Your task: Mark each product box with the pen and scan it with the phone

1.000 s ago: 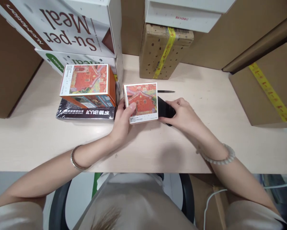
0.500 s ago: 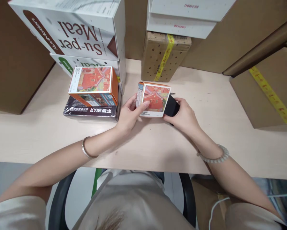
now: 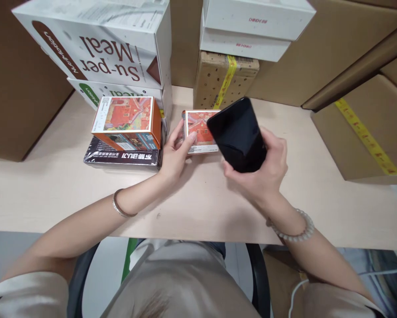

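Observation:
A small box with a red painted picture lies on the light tabletop, gripped at its left side by my left hand. My right hand holds a black phone tilted over the table, its dark glossy face showing. The phone's left part hides the small box's right end. To the left, a similar orange-edged box rests on top of a dark wrapped box.
Large white printed boxes are stacked at the back left. White boxes sit on a brown taped carton at the back. A bigger carton stands on the right of the table.
The black phone, earlier low behind the small box's right side, has been lifted and tilted up by my right hand. The view has shifted slightly.

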`<state>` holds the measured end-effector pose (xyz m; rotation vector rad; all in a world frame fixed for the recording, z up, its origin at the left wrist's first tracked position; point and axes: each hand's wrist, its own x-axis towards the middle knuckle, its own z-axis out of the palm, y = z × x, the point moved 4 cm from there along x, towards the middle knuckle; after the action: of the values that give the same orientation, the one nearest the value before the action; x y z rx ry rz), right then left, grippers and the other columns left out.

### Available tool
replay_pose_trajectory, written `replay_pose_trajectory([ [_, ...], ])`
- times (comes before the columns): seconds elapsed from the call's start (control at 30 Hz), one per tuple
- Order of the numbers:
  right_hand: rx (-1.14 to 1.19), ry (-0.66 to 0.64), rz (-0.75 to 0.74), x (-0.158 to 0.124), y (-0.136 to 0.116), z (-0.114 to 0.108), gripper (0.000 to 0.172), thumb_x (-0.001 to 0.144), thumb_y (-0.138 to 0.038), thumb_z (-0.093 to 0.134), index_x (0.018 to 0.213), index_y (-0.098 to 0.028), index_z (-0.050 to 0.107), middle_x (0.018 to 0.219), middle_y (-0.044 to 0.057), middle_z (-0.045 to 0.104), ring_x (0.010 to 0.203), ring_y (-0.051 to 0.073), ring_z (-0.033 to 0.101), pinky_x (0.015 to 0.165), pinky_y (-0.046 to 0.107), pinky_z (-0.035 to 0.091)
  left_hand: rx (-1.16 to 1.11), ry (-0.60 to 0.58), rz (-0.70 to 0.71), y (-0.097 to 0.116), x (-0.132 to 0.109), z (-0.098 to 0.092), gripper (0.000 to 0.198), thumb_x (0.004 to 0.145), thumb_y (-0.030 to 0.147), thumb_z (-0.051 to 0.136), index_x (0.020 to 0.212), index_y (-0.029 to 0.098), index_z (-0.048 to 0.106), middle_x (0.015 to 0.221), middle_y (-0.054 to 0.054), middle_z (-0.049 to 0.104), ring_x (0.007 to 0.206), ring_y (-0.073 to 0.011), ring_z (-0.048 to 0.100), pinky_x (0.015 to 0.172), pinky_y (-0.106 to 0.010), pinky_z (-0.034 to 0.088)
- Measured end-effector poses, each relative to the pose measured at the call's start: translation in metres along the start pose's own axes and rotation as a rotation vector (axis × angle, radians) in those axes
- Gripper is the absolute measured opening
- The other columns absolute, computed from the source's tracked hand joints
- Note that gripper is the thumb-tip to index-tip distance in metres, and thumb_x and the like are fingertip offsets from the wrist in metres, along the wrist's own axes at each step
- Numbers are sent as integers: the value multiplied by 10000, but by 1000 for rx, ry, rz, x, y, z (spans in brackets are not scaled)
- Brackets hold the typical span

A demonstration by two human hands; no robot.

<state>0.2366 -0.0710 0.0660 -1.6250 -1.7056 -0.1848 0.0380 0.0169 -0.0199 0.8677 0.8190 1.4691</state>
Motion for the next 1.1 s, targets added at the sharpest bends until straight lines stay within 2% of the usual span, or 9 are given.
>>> replay_pose_trajectory([
  [0.07,-39,-64,-19,-6,-6,1,812,782,-547,765,1549,-376,557,1453,155,716,1379,487,639,1059,670,637,8,-6,-23,0,2,-1,795,831,513,972,1555,390,667,1380,-25,837,1041,-204,819,767,-279,674],
  [0.1,-44,-83,-26,-8,-8,3,823,769,-567,761,1543,-369,565,1436,148,729,1373,488,647,1055,683,641,4,-16,-12,0,4,-1,784,827,470,978,1546,401,674,1384,-15,837,1045,-196,815,791,-278,676],
  [0.23,-23,-119,-29,-10,-11,6,818,733,-561,763,1501,-328,601,1360,155,765,1338,486,683,1068,706,636,-32,-70,111,1,11,-2,704,790,330,1002,1440,401,740,1563,-21,749,1353,-230,747,1098,-344,644],
  [0.3,-1,-108,-41,-9,-13,6,804,723,-550,759,1480,-318,616,1320,163,774,1292,478,706,1069,706,637,-33,-84,118,0,13,-3,690,792,330,1004,1430,393,747,1560,-34,750,1407,-255,723,1127,-366,633],
  [0.37,16,-77,-50,-9,-15,5,819,711,-552,763,1476,-300,616,1299,176,774,1255,476,718,1060,709,639,-33,-79,95,-1,12,-4,678,807,343,998,1434,398,745,1497,-26,786,1383,-262,735,1092,-364,648],
  [0.57,39,-65,-11,-13,-15,4,906,703,-575,766,1538,-275,580,1321,213,753,1216,501,717,973,738,652,-28,-85,86,0,11,-3,666,794,403,1004,1411,413,751,1476,-9,794,1389,-237,731,1130,-364,639],
  [0.77,35,-106,-8,-12,-21,1,854,687,-599,745,1489,-325,648,1295,170,801,1189,489,739,961,724,667,-15,-59,63,1,11,-3,716,797,462,981,1452,344,717,1505,-67,775,1380,-255,735,1171,-402,622],
  [0.9,77,-112,-12,-12,-23,1,807,694,-576,733,1455,-319,657,1303,183,799,1212,499,742,974,743,657,-40,-70,61,1,11,-3,685,799,458,980,1427,352,729,1455,-47,793,1410,-263,725,1230,-436,590],
  [1.1,81,-105,-45,-15,-20,4,779,678,-567,740,1420,-346,649,1216,154,809,1173,482,748,1014,747,638,-49,-75,61,4,9,-1,628,774,438,1014,1346,364,767,1374,-20,827,1373,-257,747,1219,-428,593],
])
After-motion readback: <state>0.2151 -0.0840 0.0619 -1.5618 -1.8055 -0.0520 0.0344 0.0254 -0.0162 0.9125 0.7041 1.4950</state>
